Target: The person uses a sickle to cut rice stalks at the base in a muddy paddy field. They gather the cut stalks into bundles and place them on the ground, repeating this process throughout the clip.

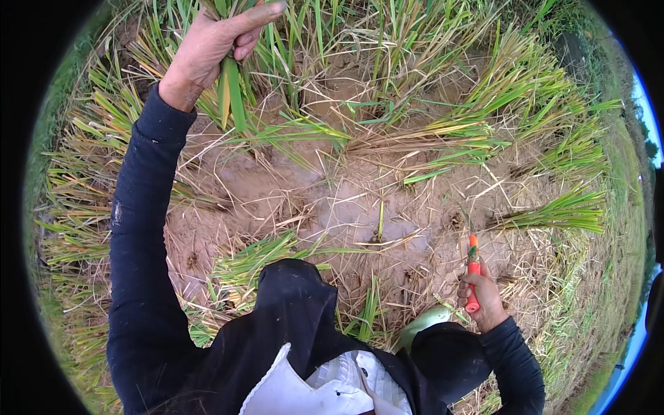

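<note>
My left hand (pixel 212 49) is raised at the upper left, its fingers closed around a bunch of green rice stalks (pixel 233 98). Broad green and yellow leaves hang below the fist, while the top of the bunch runs out of view. Lower right, by my knee, my right hand (pixel 485 298) grips the red-orange handle of a sickle (pixel 473 275). Its thin blade (pixel 467 218) points away from me and is hard to make out against the mud. Just beyond the blade, to the right, lies a cut bundle of rice stalks (pixel 555 212).
Wet mud (pixel 238 181) strewn with straw spreads before me. Standing rice plants (pixel 363 31) line the far side. Another cut bundle (pixel 436 140) lies mid-field, and more cut stalks (pixel 254 264) rest near my left knee. A pale green boot (pixel 428 321) shows beside my right knee.
</note>
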The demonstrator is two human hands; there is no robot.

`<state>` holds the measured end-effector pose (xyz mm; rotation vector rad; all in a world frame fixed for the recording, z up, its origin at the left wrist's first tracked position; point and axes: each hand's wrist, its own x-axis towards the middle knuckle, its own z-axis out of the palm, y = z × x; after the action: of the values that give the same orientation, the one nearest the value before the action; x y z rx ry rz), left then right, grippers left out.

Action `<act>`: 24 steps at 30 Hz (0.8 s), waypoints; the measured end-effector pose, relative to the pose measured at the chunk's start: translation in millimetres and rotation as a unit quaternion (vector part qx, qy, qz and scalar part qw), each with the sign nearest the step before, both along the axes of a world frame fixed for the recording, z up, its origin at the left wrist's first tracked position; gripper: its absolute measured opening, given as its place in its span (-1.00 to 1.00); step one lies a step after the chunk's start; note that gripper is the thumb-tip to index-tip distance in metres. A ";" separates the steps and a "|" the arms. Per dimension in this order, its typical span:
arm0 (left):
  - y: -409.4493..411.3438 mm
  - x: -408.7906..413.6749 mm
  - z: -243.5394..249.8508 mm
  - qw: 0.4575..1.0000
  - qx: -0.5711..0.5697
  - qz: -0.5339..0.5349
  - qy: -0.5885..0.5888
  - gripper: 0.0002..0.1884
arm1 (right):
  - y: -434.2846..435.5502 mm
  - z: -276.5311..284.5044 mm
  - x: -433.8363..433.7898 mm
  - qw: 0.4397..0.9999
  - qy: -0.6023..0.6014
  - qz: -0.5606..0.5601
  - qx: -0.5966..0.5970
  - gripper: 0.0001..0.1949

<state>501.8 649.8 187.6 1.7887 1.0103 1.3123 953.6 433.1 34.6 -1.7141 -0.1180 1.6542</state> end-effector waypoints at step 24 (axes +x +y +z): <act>-11.6 93.6 -214.8 0.951 -0.058 0.166 0.254 -0.70 | 105.6 -83.7 -155.6 0.906 -0.054 0.290 0.304 -0.08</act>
<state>595.4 638.2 -27.2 1.9680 1.6951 0.9593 797.9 538.6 -49.1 -1.3325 -1.1705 1.6621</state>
